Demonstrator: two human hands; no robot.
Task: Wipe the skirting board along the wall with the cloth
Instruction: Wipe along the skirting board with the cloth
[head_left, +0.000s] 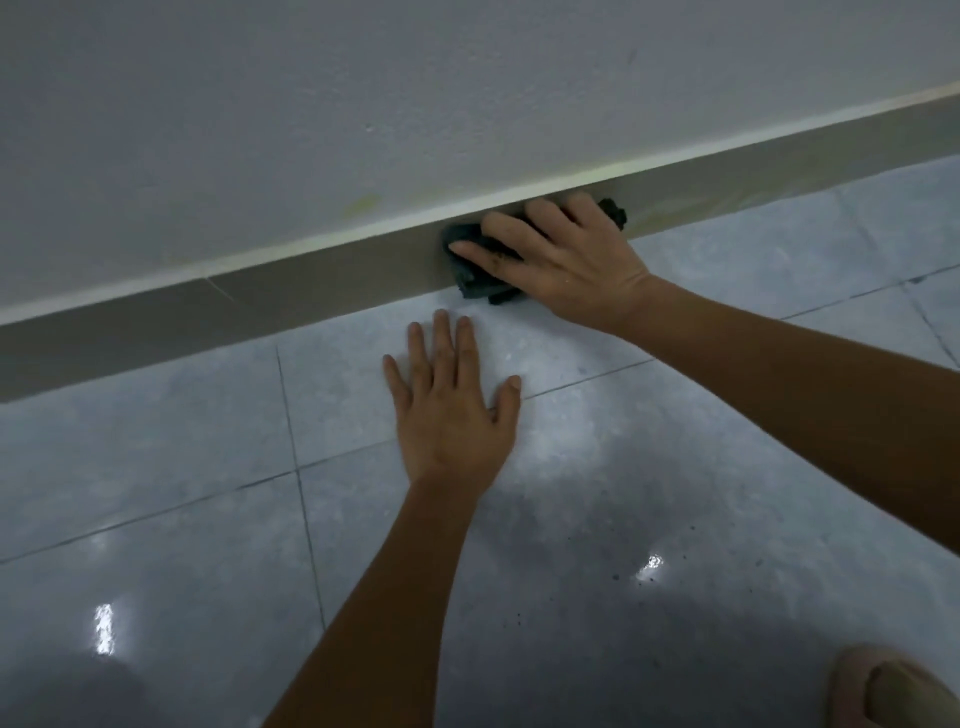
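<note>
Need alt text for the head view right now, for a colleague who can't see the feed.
The right hand presses a dark cloth flat against the brown skirting board at the foot of a white wall. The left hand rests palm down, fingers spread, on the glossy grey tiled floor.
</note>
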